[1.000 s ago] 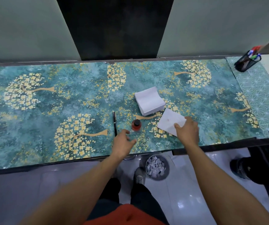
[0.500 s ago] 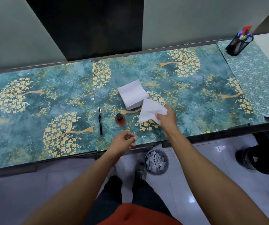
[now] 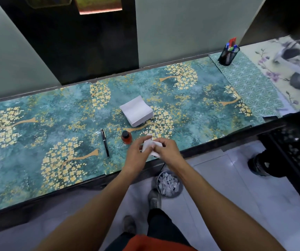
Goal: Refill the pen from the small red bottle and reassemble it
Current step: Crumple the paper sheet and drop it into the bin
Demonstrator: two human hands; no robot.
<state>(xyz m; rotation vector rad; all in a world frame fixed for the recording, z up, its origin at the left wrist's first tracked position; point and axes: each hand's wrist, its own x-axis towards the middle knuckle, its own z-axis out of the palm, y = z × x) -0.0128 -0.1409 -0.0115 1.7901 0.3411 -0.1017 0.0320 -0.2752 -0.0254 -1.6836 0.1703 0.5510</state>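
Pinching 1 white tissue point(image 3: 150, 144) together, left hand point(image 3: 138, 153) and right hand point(image 3: 165, 149), beside capped red bottle point(image 3: 126, 137); no legible writing.

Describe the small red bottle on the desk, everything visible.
The small red bottle is squat, with see-through red walls or contents and a black screw cap, still on. It stands upright on the teal flowered desk cover, between the black pen and the hands' tissue. Nothing visibly touches it.

Glossy black pen point(image 3: 105, 142), soft paper tissue point(image 3: 148, 144)
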